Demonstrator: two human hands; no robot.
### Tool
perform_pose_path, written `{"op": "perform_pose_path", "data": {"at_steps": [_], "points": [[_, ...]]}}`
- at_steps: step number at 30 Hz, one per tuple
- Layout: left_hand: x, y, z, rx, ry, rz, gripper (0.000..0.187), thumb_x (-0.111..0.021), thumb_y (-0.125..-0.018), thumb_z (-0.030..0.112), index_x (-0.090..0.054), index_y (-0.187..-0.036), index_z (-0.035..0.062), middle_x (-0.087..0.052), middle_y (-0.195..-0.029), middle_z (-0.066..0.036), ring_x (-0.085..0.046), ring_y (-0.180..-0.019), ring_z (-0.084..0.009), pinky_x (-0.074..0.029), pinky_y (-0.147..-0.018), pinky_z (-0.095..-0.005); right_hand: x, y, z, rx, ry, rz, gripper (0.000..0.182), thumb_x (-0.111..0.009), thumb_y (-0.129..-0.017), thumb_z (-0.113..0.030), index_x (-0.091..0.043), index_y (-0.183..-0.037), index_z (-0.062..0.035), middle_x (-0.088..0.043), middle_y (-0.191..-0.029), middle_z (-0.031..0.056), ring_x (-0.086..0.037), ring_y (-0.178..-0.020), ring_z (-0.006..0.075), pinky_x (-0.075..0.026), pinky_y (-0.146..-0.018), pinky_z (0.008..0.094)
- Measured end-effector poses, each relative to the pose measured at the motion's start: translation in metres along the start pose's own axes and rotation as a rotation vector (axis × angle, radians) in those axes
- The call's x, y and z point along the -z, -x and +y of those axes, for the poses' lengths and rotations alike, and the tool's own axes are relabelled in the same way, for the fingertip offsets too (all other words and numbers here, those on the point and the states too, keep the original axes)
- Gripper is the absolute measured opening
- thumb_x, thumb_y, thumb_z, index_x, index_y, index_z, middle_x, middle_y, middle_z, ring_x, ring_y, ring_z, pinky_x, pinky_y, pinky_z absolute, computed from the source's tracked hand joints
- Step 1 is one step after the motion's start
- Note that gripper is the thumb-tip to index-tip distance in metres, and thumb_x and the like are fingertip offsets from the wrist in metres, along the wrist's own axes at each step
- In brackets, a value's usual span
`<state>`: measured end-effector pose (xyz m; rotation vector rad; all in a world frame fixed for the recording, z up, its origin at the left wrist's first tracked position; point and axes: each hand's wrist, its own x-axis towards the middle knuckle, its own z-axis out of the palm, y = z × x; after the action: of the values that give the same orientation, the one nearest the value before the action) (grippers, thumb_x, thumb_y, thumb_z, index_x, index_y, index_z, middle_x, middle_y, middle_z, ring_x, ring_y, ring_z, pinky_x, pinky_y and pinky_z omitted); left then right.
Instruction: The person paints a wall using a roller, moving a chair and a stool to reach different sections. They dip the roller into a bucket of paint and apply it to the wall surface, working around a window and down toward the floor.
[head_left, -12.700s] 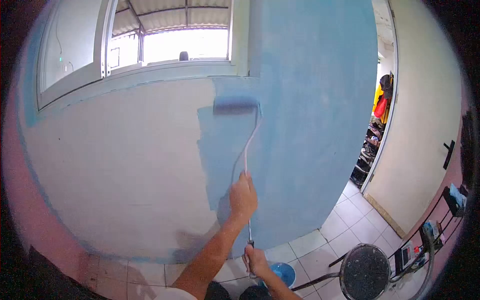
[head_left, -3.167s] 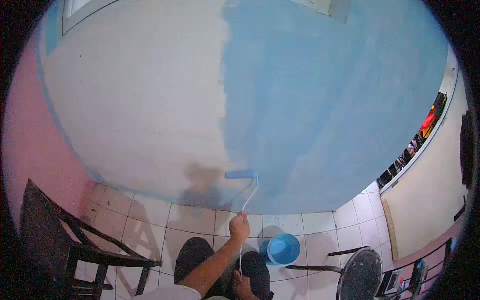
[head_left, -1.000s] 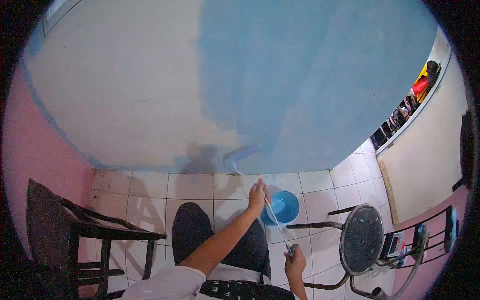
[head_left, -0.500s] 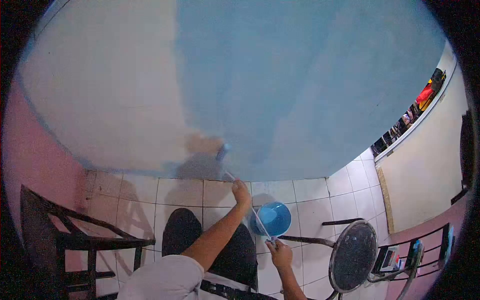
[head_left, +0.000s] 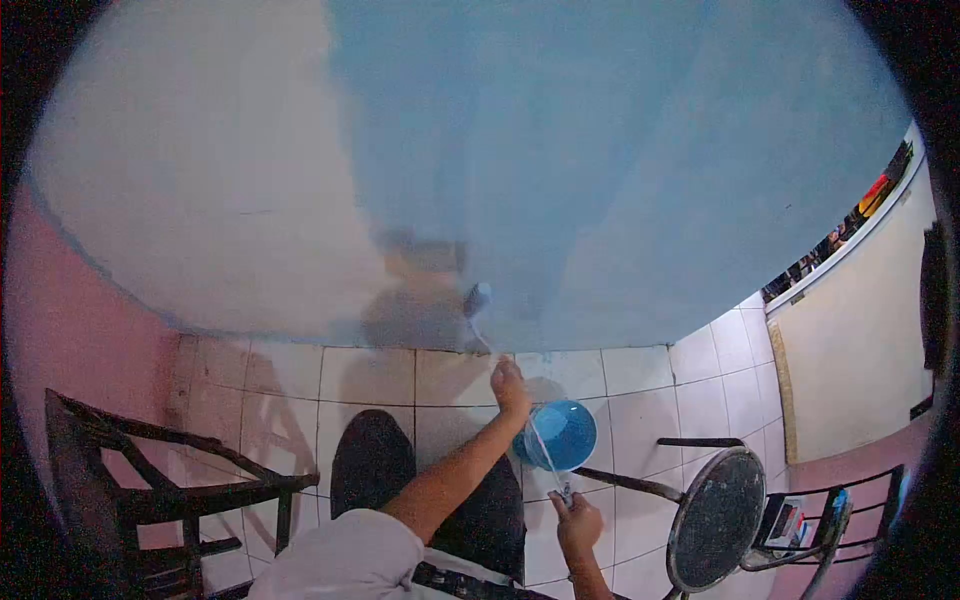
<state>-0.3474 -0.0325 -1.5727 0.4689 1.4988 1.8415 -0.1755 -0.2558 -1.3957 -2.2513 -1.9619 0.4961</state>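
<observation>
A paint roller (head_left: 478,298) with a pale head is at the lower part of the wall (head_left: 520,150), which is blue on the right and whitish on the left. Its thin pole slants down to the right. My left hand (head_left: 510,388) is wrapped round the upper pole, left of and above a blue bucket (head_left: 562,436) on the tiles. Lower down, my right hand (head_left: 578,525) grips the pole's end, below the bucket. The pole passes in front of the bucket's left side.
A dark wooden frame (head_left: 220,500) stands at lower left. To the right of the bucket is a round black stool (head_left: 716,520), its leg reaching towards the bucket. Beyond it, a dark rack (head_left: 840,520) holds small items. My dark-clad knees are over the tiled floor (head_left: 365,385).
The roller has moved a little right along the wall. Both my hands have shifted right with the pole, which stands steeper. The camera view has also shifted slightly.
</observation>
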Motion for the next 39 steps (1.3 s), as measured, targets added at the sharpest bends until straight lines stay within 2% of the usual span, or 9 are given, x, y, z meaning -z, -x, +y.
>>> {"op": "perform_pose_path", "data": {"at_steps": [7, 10, 12, 13, 15, 17, 21, 32, 39], "points": [[0.054, -0.048, 0.134, 0.147, 0.521, 0.331, 0.023, -0.043, -0.094, 0.021, -0.051, -0.08, 0.0041, -0.044, -0.069, -0.002, -0.045, -0.062, -0.0144, -0.039, -0.056, -0.0301, 0.003, -0.033, -0.062, 0.193, -0.035, -0.014, 0.047, -0.058, -0.078, -0.052, -0.064, -0.085, -0.0055, -0.06, -0.064, 0.017, -0.059, -0.062, 0.0366, -0.043, -0.054, 0.0459], [0.027, -0.028, 0.124, 0.146, 0.572, 0.317, 0.024, -0.043, -0.094, 0.022, -0.052, -0.08, 0.0047, -0.042, -0.067, 0.0, -0.042, -0.06, -0.0136, -0.038, -0.055, -0.0292, 0.0, -0.024, -0.036, 0.166, -0.019, 0.067, 0.056, -0.057, -0.075, -0.058, -0.058, -0.067, -0.0034, -0.054, -0.055, 0.0176, -0.055, -0.052, 0.0378, -0.04, -0.048, 0.0473], [0.0, -0.011, 0.088, 0.29, 0.319, 0.261, 0.023, -0.043, -0.094, 0.023, -0.051, -0.079, 0.0074, -0.041, -0.066, 0.003, -0.041, -0.06, -0.0112, -0.036, -0.053, -0.027, 0.02, -0.01, -0.021, 0.082, 0.024, 0.027, 0.05, -0.06, -0.075, -0.055, -0.065, -0.084, -0.0053, -0.06, -0.064, 0.0179, -0.059, -0.061, 0.0363, -0.044, -0.053, 0.0454], [-0.013, 0.004, 0.077, 0.042, 0.107, 0.142, 0.024, -0.043, -0.094, 0.024, -0.049, -0.077, 0.0092, -0.041, -0.065, 0.003, -0.041, -0.059, -0.0099, -0.036, -0.053, -0.0254, 0.027, -0.003, -0.013, 0.053, 0.073, 0.063, 0.051, -0.06, -0.074, -0.055, -0.065, -0.083, -0.0053, -0.06, -0.062, 0.0177, -0.059, -0.06, 0.0365, -0.044, -0.052, 0.0454], [-0.038, 0.032, 0.075, -0.005, 0.15, -0.002, 0.026, -0.042, -0.095, 0.028, -0.047, -0.074, 0.0121, -0.041, -0.062, 0.003, -0.041, -0.057, -0.0087, -0.035, -0.052, -0.024, 0.06, 0.008, 0.0, 0.04, 0.187, 0.125, 0.051, -0.06, -0.074, -0.056, -0.064, -0.078, -0.0052, -0.058, -0.059, 0.0173, -0.058, -0.057, 0.0369, -0.044, -0.051, 0.0451], [-0.054, 0.045, 0.107, 0.369, 0.646, -0.066, 0.029, -0.041, -0.095, 0.031, -0.044, -0.072, 0.0143, -0.041, -0.059, 0.002, -0.042, -0.053, -0.0087, -0.035, -0.049, -0.0243, 0.107, 0.006, -0.007, 0.128, 0.306, 0.199, 0.05, -0.059, -0.074, -0.056, -0.06, -0.072, -0.0057, -0.057, -0.057, 0.0167, -0.057, -0.054, 0.036, -0.043, -0.049, 0.0447], [-0.025, 0.064, 0.161, 0.381, 0.557, -0.187, 0.032, -0.042, -0.093, 0.043, -0.044, -0.076, 0.0163, -0.041, -0.056, 0.002, -0.044, -0.046, -0.0109, -0.037, -0.039, -0.0266, 0.17, -0.002, -0.012, 0.297, 0.467, 0.166, 0.047, -0.055, -0.079, -0.052, -0.058, -0.07, -0.0056, -0.058, -0.059, 0.0133, -0.058, -0.055, 0.0331, -0.045, -0.052, 0.0432], [0.105, 0.033, 0.241, 0.463, 0.424, -0.418, 0.027, -0.045, -0.092, 0.042, -0.049, -0.089, 0.0155, -0.063, -0.089, -0.006, -0.061, -0.074, -0.0154, -0.041, -0.054, -0.027, 0.136, -0.044, -0.046, 0.677, 0.36, 0.398, 0.024, -0.057, -0.083, -0.028, -0.055, -0.08, -0.0042, -0.057, -0.072, 0.0142, -0.054, -0.07, 0.0336, -0.039, -0.064, 0.0441], [0.106, 0.005, 0.239, 0.365, 0.348, -0.471, 0.026, -0.05, -0.091, 0.038, -0.051, -0.098, 0.0127, -0.062, -0.096, -0.006, -0.063, -0.084, -0.0169, -0.044, -0.058, -0.0279, 0.115, -0.138, -0.049, 0.712, 0.105, 0.113, 0.038, -0.043, -0.09, -0.036, -0.056, -0.085, 0.0002, -0.06, -0.07, 0.0155, -0.058, -0.069, 0.0344, -0.044, -0.062, 0.0433]]}}
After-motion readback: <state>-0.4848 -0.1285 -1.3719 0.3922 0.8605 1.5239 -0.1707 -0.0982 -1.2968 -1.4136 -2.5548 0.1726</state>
